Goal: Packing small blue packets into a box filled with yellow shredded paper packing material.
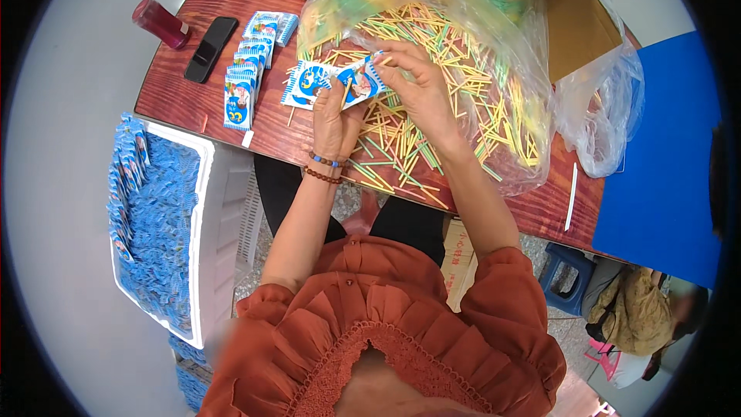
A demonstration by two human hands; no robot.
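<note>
My left hand (332,125), with beaded bracelets at its wrist, is closed on a small blue-and-white packet (309,82). A thin yellow stick (346,96) stands up at its thumb. The fingers of my right hand (419,91) pinch the upper right end of a second blue-and-white packet (361,81), which overlaps the first one. Whether the two packets are joined is hard to make out. Under and around both hands lie many loose thin sticks (401,156) in yellow, green and pink, spilling from a large clear plastic bag (505,158).
Left of my hands, a row of similar packets (239,96) lies beside a black phone (211,49) and a red bottle (160,23). A white foam box (202,185) full of blue packets stands lower left. A cardboard box (583,23) and a crumpled clear bag (602,104) are at right.
</note>
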